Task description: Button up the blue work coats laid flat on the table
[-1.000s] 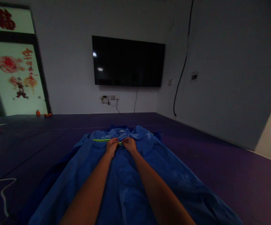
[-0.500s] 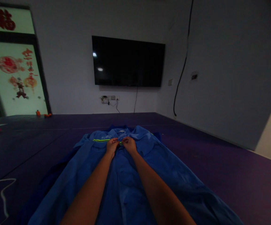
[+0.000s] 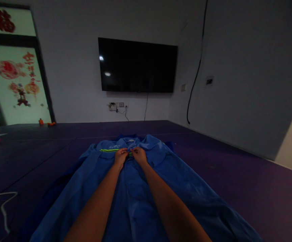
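A blue work jacket lies spread out with its collar at the far end. It has letters and a yellow-green stripe across the chest. Just below the collar, my left hand pinches the edge of the front opening. My right hand grips the opposite edge close beside it, fingertips nearly meeting the left ones. Whatever small fastening sits between the fingers is too small to make out. Darker blue cloth shows from under the jacket on the left and behind the collar.
The jacket rests on a purple mat floor. A white cable lies at the lower left, and small orange objects stand by the door. A television hangs on the far wall; a black cable dangles at the right.
Both hands stay at the upper front opening, with only slight finger movement. The jacket lies as before; the view has shifted a tiny bit.
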Available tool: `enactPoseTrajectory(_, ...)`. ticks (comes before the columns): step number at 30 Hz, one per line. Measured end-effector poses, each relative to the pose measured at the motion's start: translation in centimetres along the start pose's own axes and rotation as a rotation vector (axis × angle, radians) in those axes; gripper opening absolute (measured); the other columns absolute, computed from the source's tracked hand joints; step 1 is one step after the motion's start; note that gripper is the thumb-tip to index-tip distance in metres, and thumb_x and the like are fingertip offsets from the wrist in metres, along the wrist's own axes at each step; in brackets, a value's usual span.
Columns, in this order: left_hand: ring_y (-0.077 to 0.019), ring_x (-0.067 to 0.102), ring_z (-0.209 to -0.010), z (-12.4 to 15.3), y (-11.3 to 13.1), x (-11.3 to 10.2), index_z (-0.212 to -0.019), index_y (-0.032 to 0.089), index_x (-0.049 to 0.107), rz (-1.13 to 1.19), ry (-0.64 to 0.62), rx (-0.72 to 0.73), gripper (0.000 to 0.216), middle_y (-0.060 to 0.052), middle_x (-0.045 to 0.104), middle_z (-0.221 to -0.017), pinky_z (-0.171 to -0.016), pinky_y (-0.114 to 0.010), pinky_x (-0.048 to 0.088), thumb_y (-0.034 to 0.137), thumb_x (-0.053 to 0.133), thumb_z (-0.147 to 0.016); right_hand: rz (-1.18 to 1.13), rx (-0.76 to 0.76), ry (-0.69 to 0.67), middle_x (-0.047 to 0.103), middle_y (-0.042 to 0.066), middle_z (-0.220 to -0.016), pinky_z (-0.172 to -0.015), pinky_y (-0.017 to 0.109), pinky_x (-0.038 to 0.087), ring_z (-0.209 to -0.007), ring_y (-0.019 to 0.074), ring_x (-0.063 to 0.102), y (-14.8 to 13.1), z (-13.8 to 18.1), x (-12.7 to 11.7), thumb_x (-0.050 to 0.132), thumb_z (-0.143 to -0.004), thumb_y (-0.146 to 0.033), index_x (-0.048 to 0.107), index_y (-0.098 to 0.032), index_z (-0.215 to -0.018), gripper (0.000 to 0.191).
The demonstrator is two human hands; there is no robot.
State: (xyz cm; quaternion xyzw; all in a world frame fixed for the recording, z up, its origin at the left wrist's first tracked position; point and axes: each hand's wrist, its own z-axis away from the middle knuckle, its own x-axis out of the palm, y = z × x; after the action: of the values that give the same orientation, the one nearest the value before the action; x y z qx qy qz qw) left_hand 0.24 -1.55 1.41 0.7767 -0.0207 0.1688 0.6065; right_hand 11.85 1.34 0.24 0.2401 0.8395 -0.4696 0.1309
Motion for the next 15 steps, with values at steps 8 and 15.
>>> enactPoseTrajectory(8,-0.0107,0.056,-0.049,0.00,0.02,-0.05,-0.075,0.012,0.064,0.009,-0.017,0.010,0.026,0.000,0.062,-0.055,-0.052,-0.020,0.044,0.011,0.067,-0.049,0.005,0.024,-0.001,0.063,0.001,-0.059,-0.049,0.019,0.039,-0.054,0.0125,0.058,-0.27,0.19,-0.17,0.051,-0.076,-0.039,0.062,-0.017,-0.064,0.027)
enactPoseTrajectory(15,-0.0105,0.056,-0.052,-0.09,-0.06,0.00,-0.073,0.012,0.064,0.004,-0.027,0.008,0.023,0.000,0.062,-0.057,-0.055,-0.021,0.044,0.009,0.066,-0.050,0.037,0.050,0.003,0.064,0.002,-0.059,-0.048,0.018,0.037,-0.053,0.0118,0.058,-0.31,0.16,-0.23,0.051,-0.076,-0.040,0.063,-0.017,-0.063,0.029)
